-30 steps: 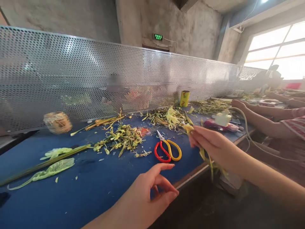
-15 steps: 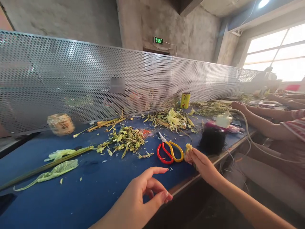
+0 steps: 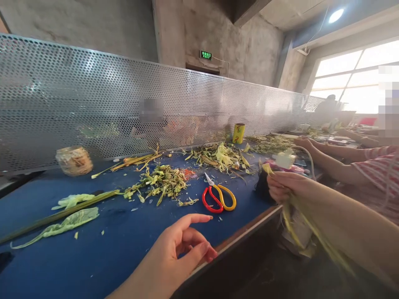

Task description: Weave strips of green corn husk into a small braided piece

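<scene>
My left hand point(image 3: 187, 249) hovers over the front edge of the blue table point(image 3: 118, 257), palm inward, fingers curved and apart with nothing in them. My right hand point(image 3: 285, 187) is closed around long yellow-green plant strands point(image 3: 307, 220); a short pale end pokes up above the fingers, and the rest hangs below, past the table edge. Scissors point(image 3: 220, 195) with one red and one yellow handle lie on the table between the hands, blades slightly apart. Behind them is a pile of green plant trimmings point(image 3: 165, 180).
A long green stalk point(image 3: 62, 214) and pale leaves point(image 3: 71, 222) lie at the left. A wrapped roll point(image 3: 75, 161), a yellow can-like cylinder point(image 3: 238, 133) and more plant scraps point(image 3: 222, 155) line the perforated metal screen point(image 3: 118, 104). Black thread point(image 3: 263, 185) and a co-worker's arms point(image 3: 330, 160) are at the right.
My right hand has moved right, away from the scissors, and the strands hanging from it now show. My left hand has barely moved. The view has shifted slightly.
</scene>
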Tool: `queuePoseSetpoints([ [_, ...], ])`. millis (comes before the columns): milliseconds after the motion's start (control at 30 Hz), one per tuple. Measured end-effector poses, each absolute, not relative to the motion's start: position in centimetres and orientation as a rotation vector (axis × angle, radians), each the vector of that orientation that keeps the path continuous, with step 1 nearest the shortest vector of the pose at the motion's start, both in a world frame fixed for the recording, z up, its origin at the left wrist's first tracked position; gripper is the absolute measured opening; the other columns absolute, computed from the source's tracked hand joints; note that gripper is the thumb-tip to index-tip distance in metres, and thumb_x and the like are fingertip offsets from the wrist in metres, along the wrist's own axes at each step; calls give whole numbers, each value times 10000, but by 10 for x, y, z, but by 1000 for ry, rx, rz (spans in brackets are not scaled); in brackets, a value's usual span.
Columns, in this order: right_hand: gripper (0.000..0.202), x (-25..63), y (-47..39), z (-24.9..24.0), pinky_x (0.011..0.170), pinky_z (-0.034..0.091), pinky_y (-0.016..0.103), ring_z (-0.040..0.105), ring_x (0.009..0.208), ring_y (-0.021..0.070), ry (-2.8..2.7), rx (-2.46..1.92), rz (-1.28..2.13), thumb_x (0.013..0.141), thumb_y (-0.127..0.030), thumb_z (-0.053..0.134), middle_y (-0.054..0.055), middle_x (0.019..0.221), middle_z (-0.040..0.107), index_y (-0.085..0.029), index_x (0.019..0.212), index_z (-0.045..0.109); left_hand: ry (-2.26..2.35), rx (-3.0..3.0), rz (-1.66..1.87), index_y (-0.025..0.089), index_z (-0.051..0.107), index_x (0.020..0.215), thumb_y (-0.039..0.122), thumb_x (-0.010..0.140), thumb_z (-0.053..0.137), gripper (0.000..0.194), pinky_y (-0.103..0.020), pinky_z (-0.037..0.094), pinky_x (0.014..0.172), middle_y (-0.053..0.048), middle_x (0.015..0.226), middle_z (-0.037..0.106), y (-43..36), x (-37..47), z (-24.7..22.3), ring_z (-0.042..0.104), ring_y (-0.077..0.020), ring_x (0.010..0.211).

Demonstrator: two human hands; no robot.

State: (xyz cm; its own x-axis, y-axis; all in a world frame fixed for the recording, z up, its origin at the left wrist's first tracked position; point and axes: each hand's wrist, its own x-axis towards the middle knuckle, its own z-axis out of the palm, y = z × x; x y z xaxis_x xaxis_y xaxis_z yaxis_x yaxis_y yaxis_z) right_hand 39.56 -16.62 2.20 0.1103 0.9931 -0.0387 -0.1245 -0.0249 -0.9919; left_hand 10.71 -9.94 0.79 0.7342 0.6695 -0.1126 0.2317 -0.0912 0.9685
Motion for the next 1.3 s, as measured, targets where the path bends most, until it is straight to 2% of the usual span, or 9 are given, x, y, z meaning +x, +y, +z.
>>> queuePoseSetpoints([
  [167, 324, 373, -155, 22, 460, 298, 206, 268, 438, 63, -1023, -1070, 1232, 832, -342, 428, -65, 509, 207, -176, 584, 300, 723, 1629, 429, 183, 477, 1081, 364, 739, 513, 389, -261, 407, 645, -13, 691, 656, -96, 109, 6, 597, -153, 691],
  [333, 339, 365, -152, 24, 447, 306, 213, 242, 416, 62, -1094, -1072, 1190, 842, -373, 387, -75, 499, 173, -186, 586, 268, 711, 1629, 416, 185, 473, 1069, 360, 743, 508, 371, -260, 411, 638, -13, 702, 659, -95, 110, 3, 600, -152, 693],
  [467, 353, 370, -145, 17, 454, 294, 241, 292, 454, 81, -1339, -1348, 883, 777, -456, 459, -54, 507, 285, -191, 578, 338, 700, 1638, 424, 186, 475, 1069, 347, 749, 496, 358, -269, 410, 654, -11, 694, 658, -94, 112, 3, 598, -151, 693],
  [567, 290, 373, -136, 1, 480, 296, 260, 321, 490, 101, -1438, -1597, 602, 728, -396, 529, -27, 533, 371, -197, 564, 396, 703, 1647, 442, 187, 479, 1071, 335, 750, 498, 354, -285, 402, 693, -2, 673, 651, -92, 111, 2, 596, -156, 705],
  [733, 288, 362, -118, -37, 484, 272, 266, 306, 491, 111, -1423, -1676, 407, 747, -380, 461, -27, 511, 376, -209, 547, 345, 685, 1646, 411, 187, 476, 1078, 327, 758, 493, 350, -285, 406, 703, -12, 709, 651, -92, 109, 2, 599, -161, 734],
  [967, 381, 350, -91, -70, 488, 271, 252, 320, 515, 114, -1206, -1573, 149, 742, -539, 400, -30, 506, 349, -205, 566, 353, 648, 1615, 411, 182, 460, 1079, 300, 769, 486, 334, -296, 410, 752, -14, 719, 646, -91, 105, 6, 600, -162, 765],
  [1100, 441, 356, -68, -39, 470, 271, 252, 326, 489, 104, -1093, -1385, 334, 643, -595, 508, -27, 497, 358, -196, 517, 369, 647, 1588, 399, 187, 460, 1080, 292, 770, 489, 329, -289, 409, 763, -7, 722, 646, -90, 104, 6, 597, -153, 763],
  [1167, 427, 358, -65, -10, 462, 286, 242, 318, 473, 93, -1078, -1306, 366, 691, -583, 469, -36, 511, 335, -195, 543, 369, 638, 1588, 410, 192, 462, 1082, 285, 773, 488, 324, -284, 405, 768, -3, 718, 648, -89, 103, 5, 596, -147, 764],
  [1300, 309, 357, -86, 36, 458, 303, 201, 279, 471, 71, -1028, -910, 665, 760, -346, 533, -48, 547, 259, -180, 567, 358, 615, 1551, 447, 188, 469, 1079, 286, 770, 490, 325, -290, 412, 745, -6, 703, 638, -86, 103, 5, 594, -151, 744],
])
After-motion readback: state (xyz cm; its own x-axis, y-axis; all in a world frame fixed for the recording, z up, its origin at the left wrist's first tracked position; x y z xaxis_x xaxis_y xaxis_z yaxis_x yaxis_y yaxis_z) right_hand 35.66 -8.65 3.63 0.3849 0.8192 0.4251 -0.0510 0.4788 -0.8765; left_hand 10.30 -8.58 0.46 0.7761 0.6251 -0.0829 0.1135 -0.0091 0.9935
